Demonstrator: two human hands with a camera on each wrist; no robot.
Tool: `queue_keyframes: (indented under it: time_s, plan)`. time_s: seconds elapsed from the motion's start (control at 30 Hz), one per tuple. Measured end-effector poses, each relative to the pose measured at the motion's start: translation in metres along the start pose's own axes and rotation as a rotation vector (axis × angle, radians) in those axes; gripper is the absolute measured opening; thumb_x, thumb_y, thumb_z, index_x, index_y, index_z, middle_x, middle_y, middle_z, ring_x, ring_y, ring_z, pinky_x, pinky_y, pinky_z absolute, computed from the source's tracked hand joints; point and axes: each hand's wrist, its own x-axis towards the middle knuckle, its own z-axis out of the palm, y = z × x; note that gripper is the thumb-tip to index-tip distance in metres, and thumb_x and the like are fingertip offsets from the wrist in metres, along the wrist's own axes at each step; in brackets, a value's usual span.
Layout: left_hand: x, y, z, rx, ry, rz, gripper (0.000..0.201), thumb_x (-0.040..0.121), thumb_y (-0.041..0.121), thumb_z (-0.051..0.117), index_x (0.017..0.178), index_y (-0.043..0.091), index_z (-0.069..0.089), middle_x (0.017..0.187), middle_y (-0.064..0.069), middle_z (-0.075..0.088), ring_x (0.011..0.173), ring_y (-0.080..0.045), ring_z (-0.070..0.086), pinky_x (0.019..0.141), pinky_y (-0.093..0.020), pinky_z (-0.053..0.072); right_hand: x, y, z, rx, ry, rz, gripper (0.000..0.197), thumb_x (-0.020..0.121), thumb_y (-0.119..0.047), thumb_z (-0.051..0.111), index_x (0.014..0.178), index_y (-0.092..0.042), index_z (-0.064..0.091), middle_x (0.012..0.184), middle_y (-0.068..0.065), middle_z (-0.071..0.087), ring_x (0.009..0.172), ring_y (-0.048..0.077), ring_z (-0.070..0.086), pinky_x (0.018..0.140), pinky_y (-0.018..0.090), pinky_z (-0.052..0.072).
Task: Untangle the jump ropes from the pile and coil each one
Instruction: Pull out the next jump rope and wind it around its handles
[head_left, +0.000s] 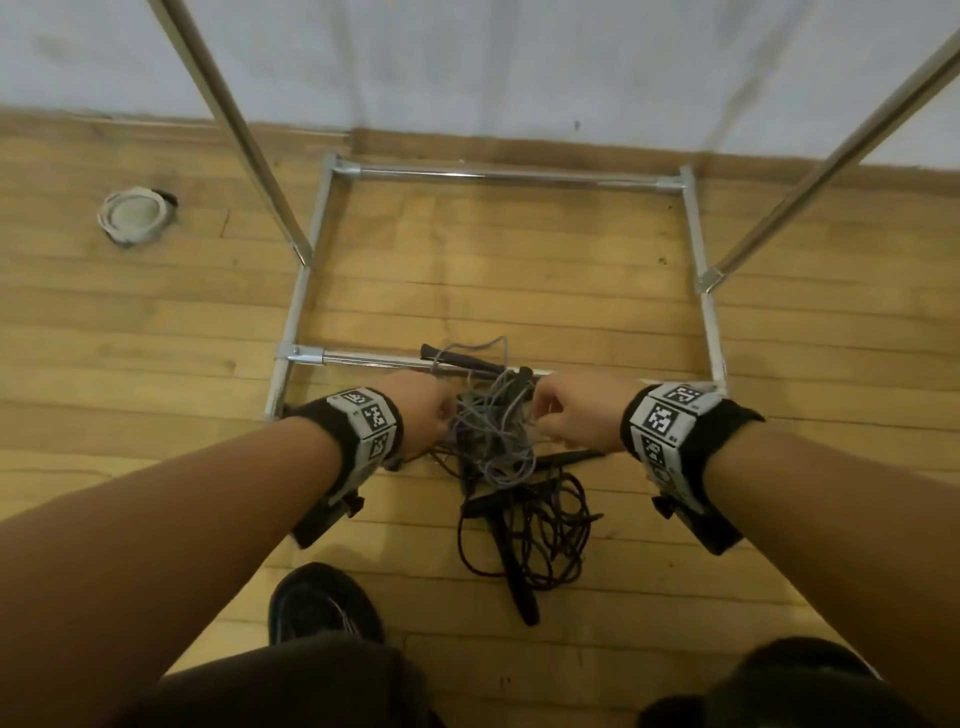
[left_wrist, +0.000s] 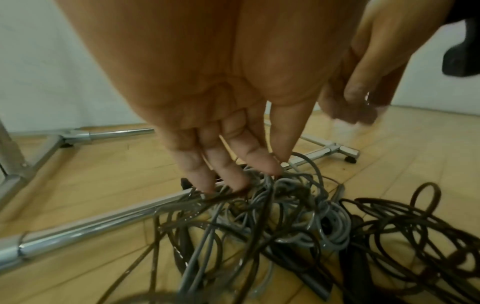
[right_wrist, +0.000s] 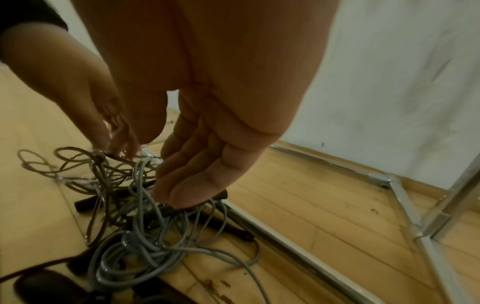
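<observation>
While both arms reach down over the wooden floor (head_left: 156, 332), a round white floor fitting (head_left: 136, 214) sits far off to the left, well apart from everything else. Next comes the left hand (head_left: 423, 415), its fingers (left_wrist: 228, 170) fairly straight and dipping into the top of the rope pile — the fingertips touch grey strands, but whether they pinch one I cannot tell. Between the hands lies the tangle: a grey jump rope (head_left: 493, 431) knotted up on top, and a black jump rope (head_left: 545, 525) spread in loose loops on the near side, with black handles (head_left: 514, 577) poking out of it. The far edge of the pile lies across the near bar of a chrome rack frame (head_left: 498, 175), so that bar runs under the ropes and crowds the hands from behind. The right hand (head_left: 576, 418) hangs over the tangle with fingers (right_wrist: 192, 181) loosely curled around grey strands. Uprights of the rack slant up on both sides; a pale wall (head_left: 467, 62) closes off the far side. Bare floor opens to the left and right of the pile, and a dark shoe (head_left: 322, 608) stands near its near-left edge.
</observation>
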Motion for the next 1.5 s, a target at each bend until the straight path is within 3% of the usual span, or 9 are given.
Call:
queue_keyframes:
  time_s: [0.17,0.33,0.53,0.77,0.93,1.0,1.17,1.3,1.5]
  plan:
    - [0.004,-0.019,-0.005,-0.318,0.017,0.009,0.004,0.101,0.036,0.066,0.097,0.036,0.067,0.083,0.012,0.075,0.075,-0.002,0.067,0.062,-0.021,0.045,0.04,-0.008,0.027,-0.003,-0.106,-0.084,0.059,0.095,-0.053,0.062,0.149,-0.034,0.045,0.134,-0.003,0.06,0.114,0.021,0.06,0.079,0.031,0.045]
    - [-0.005,-0.03,0.009,-0.616,-0.186,-0.04,0.017,0.095,0.026,0.077,0.106,0.029,0.065,0.089,0.001,0.08,0.073,-0.01,0.079,0.067,-0.028,0.06,0.058,-0.021,0.05,-0.093,-0.163,-0.144,0.024,0.101,-0.039,0.059,0.119,-0.025,0.066,0.101,-0.003,0.061,0.103,0.024,0.064,0.073,0.03,0.043]
    - [-0.02,-0.01,0.043,0.011,-0.546,-0.034,0.016,0.101,0.029,0.067,0.115,0.022,0.072,0.1,0.004,0.078,0.084,-0.011,0.076,0.074,-0.028,0.06,0.045,-0.01,0.018,0.18,-0.038,-0.154,0.024,0.107,-0.036,0.046,0.106,-0.017,0.061,0.102,0.004,0.066,0.091,0.021,0.06,0.072,0.032,0.043]
    - [-0.034,0.005,-0.029,-0.055,0.05,-0.105,0.026,0.097,0.057,0.064,0.091,0.032,0.058,0.091,0.006,0.066,0.079,-0.01,0.06,0.06,-0.03,0.044,-0.008,-0.033,-0.055,0.434,0.137,-0.232,0.031,0.107,-0.033,0.046,0.095,-0.009,0.061,0.064,-0.005,0.05,0.059,0.018,0.052,0.069,0.044,0.048]
    - [-0.07,0.022,-0.072,-0.436,0.382,-0.065,0.079,0.083,0.063,0.079,0.147,0.035,0.043,0.124,0.007,0.059,0.107,-0.016,0.064,0.088,-0.032,0.049,-0.083,-0.067,-0.119,0.762,0.232,-0.404,0.026,0.106,-0.021,0.049,0.081,-0.013,0.054,0.054,-0.005,0.037,0.047,0.015,0.037,0.053,0.036,0.044]
    - [-0.086,0.034,-0.086,-0.457,0.454,-0.005,0.061,0.09,0.06,0.074,0.143,0.04,0.053,0.125,0.007,0.059,0.11,-0.017,0.063,0.089,-0.03,0.046,-0.122,-0.08,-0.141,0.867,0.303,-0.491,0.026,0.105,-0.019,0.052,0.08,-0.011,0.053,0.053,-0.003,0.033,0.046,0.016,0.029,0.048,0.03,0.033]
    - [-0.121,0.06,-0.105,-0.456,0.513,0.043,0.017,0.101,0.052,0.063,0.093,0.04,0.072,0.096,0.018,0.069,0.098,-0.01,0.065,0.072,-0.026,0.043,-0.218,-0.097,-0.184,1.107,0.524,-0.776,0.031,0.104,-0.013,0.047,0.074,-0.013,0.048,0.057,0.003,0.021,0.051,0.018,0.014,0.05,0.036,0.014]
    - [-0.145,0.078,-0.109,-0.648,0.435,0.162,0.011,0.104,0.042,0.062,0.107,0.04,0.073,0.105,0.01,0.077,0.099,-0.013,0.072,0.082,-0.033,0.057,-0.267,-0.089,-0.2,1.256,0.631,-0.973,0.027,0.102,-0.012,0.041,0.077,-0.015,0.047,0.061,0.001,0.019,0.051,0.021,0.017,0.053,0.036,0.018]
    - [-0.155,0.116,-0.102,-1.024,0.282,0.287,0.021,0.112,0.014,0.049,0.112,0.009,0.069,0.075,-0.013,0.073,0.074,-0.028,0.076,0.07,-0.039,0.064,-0.234,-0.065,-0.159,1.138,0.741,-0.531,0.012,0.102,-0.008,0.049,0.093,-0.004,0.056,0.062,0.005,0.048,0.055,0.024,0.046,0.06,0.04,0.044]
